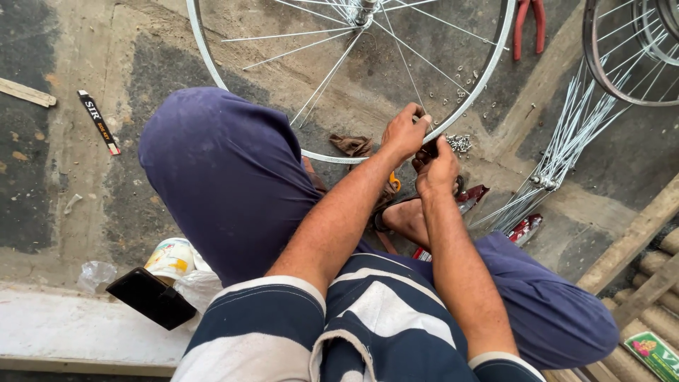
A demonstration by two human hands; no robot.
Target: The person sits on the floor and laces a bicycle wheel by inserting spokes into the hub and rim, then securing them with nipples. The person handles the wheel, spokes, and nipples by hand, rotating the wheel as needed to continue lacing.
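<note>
Head view: we pinched a spoke (pixel 414 88) at the wheel rim (pixel 463 106) with our left hand (pixel 404 131); our right hand (pixel 437 170) was curled shut, its contents hidden.

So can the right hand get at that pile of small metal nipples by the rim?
Probably yes: the right hand sits just beside the pile of nipples, on the same side of the rim, with nothing between.

We note a silver bicycle wheel rim (pixel 488 81) lying flat on the concrete floor (pixel 141 56), thin spokes (pixel 332 74) fanning from its hub (pixel 364 10); several spokes hang loose, unattached. Small metal nipples (pixel 460 143) sit heaped just beside the rim's near edge.
</note>
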